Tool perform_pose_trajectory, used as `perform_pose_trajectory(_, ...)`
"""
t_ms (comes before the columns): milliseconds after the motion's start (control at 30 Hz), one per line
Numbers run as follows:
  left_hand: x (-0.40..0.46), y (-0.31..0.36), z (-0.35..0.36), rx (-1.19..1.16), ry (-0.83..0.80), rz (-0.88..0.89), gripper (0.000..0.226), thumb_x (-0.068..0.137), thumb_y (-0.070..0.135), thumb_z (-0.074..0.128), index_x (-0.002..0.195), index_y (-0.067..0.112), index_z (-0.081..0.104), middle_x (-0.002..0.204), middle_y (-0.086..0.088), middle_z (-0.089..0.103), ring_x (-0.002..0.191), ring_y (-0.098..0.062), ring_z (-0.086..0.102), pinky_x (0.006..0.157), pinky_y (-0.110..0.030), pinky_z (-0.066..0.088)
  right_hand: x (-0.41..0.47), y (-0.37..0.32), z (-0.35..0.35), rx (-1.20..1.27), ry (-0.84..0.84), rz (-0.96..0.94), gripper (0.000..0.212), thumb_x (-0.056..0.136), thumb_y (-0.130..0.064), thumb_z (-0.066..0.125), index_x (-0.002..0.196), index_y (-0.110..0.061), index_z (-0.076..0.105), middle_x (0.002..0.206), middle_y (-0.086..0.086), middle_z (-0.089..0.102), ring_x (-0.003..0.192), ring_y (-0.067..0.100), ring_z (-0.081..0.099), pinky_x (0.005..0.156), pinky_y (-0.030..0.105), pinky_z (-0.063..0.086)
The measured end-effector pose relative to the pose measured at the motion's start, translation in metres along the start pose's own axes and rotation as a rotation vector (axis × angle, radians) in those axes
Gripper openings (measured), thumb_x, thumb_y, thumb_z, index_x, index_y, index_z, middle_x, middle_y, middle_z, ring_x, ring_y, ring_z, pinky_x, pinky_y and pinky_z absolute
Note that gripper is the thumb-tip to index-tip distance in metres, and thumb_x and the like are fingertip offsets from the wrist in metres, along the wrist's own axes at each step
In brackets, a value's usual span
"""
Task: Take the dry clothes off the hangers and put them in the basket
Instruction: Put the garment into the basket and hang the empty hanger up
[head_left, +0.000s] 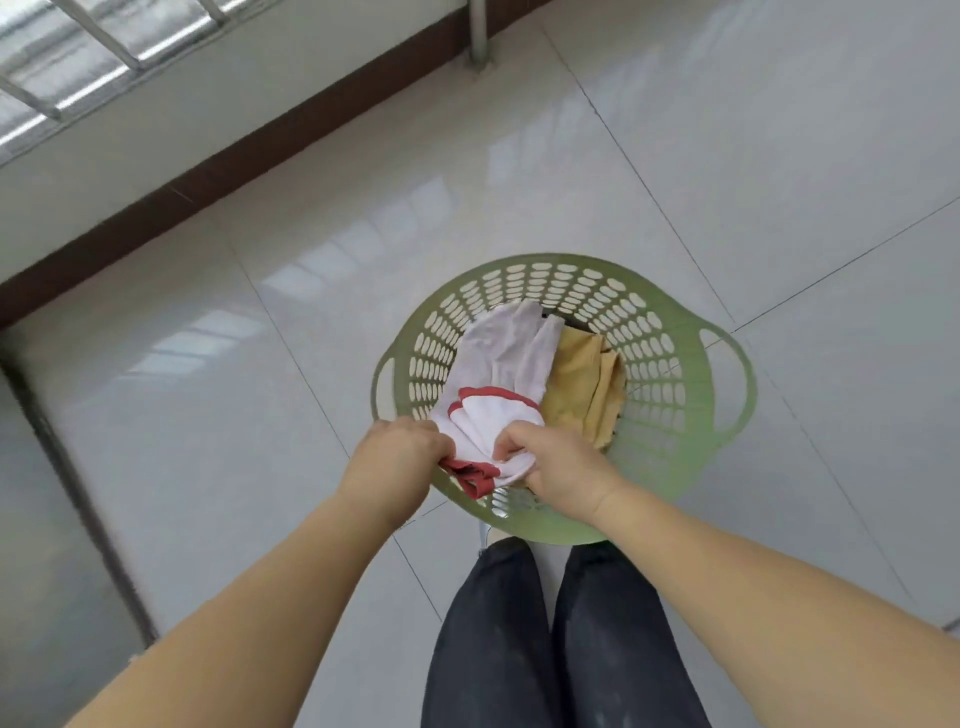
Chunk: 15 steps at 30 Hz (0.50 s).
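Head view: both hands (395, 457) (558, 470) clutch white garment (498, 374) above green basket (691, 384).

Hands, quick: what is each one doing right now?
Left hand: closed, gripping the white and red garment.
Right hand: closed, gripping the same garment over the basket.

Glossy tiled floor (675, 156), brown skirting (270, 135)

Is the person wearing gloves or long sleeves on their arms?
No. The left hand and right hand are bare, with no gloves, rings or watch showing. Both forearms are uncovered all the way to the picture's edge, so no sleeves appear. Below them are dark trousers.
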<state>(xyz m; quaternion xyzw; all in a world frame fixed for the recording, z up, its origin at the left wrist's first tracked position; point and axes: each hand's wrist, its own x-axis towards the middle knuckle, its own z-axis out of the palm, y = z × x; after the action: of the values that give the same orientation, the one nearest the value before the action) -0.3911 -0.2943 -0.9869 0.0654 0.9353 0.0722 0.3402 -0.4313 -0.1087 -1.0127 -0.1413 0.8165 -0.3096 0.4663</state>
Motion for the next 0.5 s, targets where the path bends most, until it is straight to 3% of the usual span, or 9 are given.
perform_pose_trajectory(100, 0.019, 0.0, 0.026, 0.011, -0.094, -0.041, 0.043, 0.079, -0.006, 0.042, 0.106, 0.022, 0.061, 0.105, 0.002, 0.059, 0.099, -0.021, 0.054, 0.078, -0.026, 0.033, 0.022, 0.022, 0.018, 0.116, -0.091, 0.061, 0.038, 0.08, 0.009, 0.047, 0.094, -0.023, 0.063, 0.098, -0.005, 0.058, 0.097, 0.017, 0.055, 0.08, 0.024, 0.044)
perform_pose_trajectory(200, 0.043, -0.005, 0.038, -0.005, -0.061, -0.057, 0.041, 0.084, -0.001, 0.045, 0.112, 0.026, 0.06, 0.105, 0.003, 0.06, 0.102, -0.021, 0.054, 0.082, -0.029, 0.037, 0.043, 0.038, 0.017, 0.223, -0.1, 0.122, 0.03, 0.083, 0.004, 0.053, 0.089, -0.025, 0.059, 0.094, -0.006, 0.058, 0.087, 0.014, 0.054, 0.064, 0.019, 0.042)
perform_pose_trajectory(333, 0.097, -0.013, 0.04, -0.01, -0.031, -0.108, 0.043, 0.081, -0.006, 0.045, 0.111, 0.021, 0.058, 0.1, 0.0, 0.058, 0.096, -0.023, 0.055, 0.08, -0.032, 0.038, 0.086, 0.059, -0.001, 0.265, -0.068, 0.161, 0.029, 0.087, 0.0, 0.055, 0.088, -0.029, 0.057, 0.09, -0.008, 0.057, 0.083, 0.01, 0.052, 0.063, 0.02, 0.038)
perform_pose_trajectory(400, 0.124, -0.017, 0.041, -0.013, 0.014, -0.132, 0.045, 0.081, -0.006, 0.048, 0.117, 0.02, 0.054, 0.106, -0.003, 0.056, 0.1, -0.025, 0.054, 0.082, -0.035, 0.041, 0.109, 0.065, -0.013, 0.281, 0.012, 0.192, 0.03, 0.088, -0.001, 0.055, 0.104, -0.027, 0.057, 0.1, -0.008, 0.058, 0.093, 0.012, 0.054, 0.072, 0.021, 0.041)
perform_pose_trajectory(500, 0.159, -0.022, 0.048, -0.037, 0.094, -0.203, 0.065, 0.08, -0.008, 0.049, 0.137, 0.02, 0.034, 0.134, -0.01, 0.041, 0.126, -0.03, 0.038, 0.099, -0.043, 0.036, 0.143, 0.075, -0.029, 0.08, 0.222, 0.286, 0.046, 0.09, -0.009, 0.055, 0.133, -0.017, 0.042, 0.122, 0.002, 0.053, 0.105, 0.018, 0.051, 0.084, 0.028, 0.041)
